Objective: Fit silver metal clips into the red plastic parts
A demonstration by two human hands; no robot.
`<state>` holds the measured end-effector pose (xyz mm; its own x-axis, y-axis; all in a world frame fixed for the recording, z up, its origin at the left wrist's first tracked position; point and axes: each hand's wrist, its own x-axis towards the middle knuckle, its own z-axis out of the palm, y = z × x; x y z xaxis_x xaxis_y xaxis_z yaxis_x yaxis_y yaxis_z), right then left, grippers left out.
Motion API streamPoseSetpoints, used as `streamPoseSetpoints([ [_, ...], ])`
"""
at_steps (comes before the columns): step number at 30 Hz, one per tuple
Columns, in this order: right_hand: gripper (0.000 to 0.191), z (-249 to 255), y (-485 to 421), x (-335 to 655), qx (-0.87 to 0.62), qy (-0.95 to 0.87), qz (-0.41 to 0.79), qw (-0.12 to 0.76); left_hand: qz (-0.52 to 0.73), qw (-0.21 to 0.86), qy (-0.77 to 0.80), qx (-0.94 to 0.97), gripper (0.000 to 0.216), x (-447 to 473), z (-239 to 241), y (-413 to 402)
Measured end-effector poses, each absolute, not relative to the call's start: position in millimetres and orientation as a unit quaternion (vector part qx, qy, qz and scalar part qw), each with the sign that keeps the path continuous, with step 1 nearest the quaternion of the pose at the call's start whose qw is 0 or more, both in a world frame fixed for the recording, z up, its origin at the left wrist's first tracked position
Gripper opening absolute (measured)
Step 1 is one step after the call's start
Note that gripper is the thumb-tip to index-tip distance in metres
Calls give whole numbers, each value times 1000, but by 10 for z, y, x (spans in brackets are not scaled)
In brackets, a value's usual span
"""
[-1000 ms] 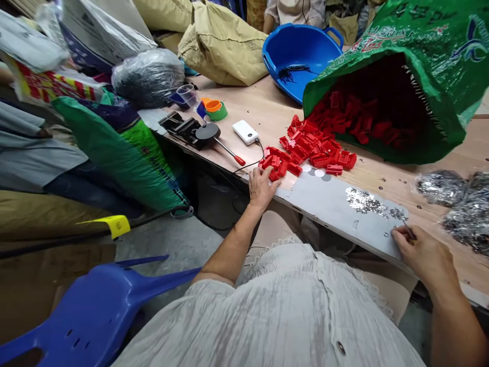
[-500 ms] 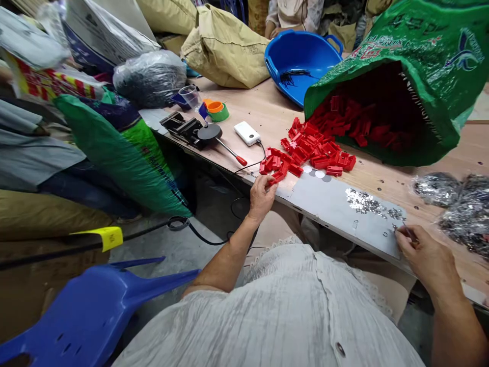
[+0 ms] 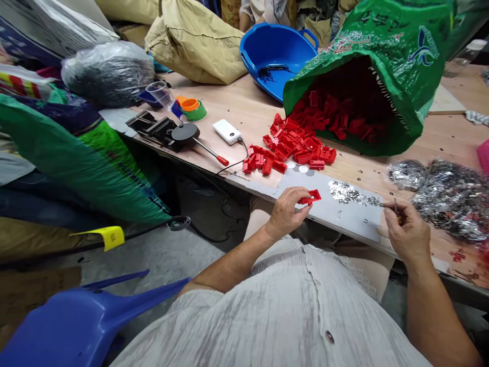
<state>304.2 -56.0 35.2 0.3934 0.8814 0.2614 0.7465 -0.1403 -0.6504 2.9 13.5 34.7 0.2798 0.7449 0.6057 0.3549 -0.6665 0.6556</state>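
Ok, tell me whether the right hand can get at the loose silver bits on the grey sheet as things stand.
Probably yes. The right hand pinches a thin tool at the grey sheet edge, beside the silver bits; only bare sheet lies between. The left hand with its red clip sits off to the side.

Bright, even indoor light; soft shadows, wide-angle bending at edges.

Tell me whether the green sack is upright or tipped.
Tipped: the green sack lies on its side, mouth open, red plastic parts spilling onto the table.
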Motion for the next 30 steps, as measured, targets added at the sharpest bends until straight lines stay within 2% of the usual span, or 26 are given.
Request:
streamPoseSetpoints([
  [4,26,465,-549,2782,-695,-543,186,433,470,291,371,746,38,150,353,69],
  [10,19,585,-525,2341,-593,-592,311,448,426,658,309,538,32,262,439,22],
  [14,14,606,-522,2171,-564,-606,326,456,391,809,236,370,44,273,516,-8],
  [16,12,598,-532,2142,-561,-617,321,450,386,839,220,314,45,274,530,-22],
  [20,6,612,-539,2157,-566,-644,275,436,379,859,214,270,33,278,504,-34],
  [23,3,651,-511,2182,-557,-680,210,427,344,885,212,234,36,283,472,-50],
  [30,9,654,-443,2220,-503,-751,145,402,280,916,214,189,33,311,426,-100],
])
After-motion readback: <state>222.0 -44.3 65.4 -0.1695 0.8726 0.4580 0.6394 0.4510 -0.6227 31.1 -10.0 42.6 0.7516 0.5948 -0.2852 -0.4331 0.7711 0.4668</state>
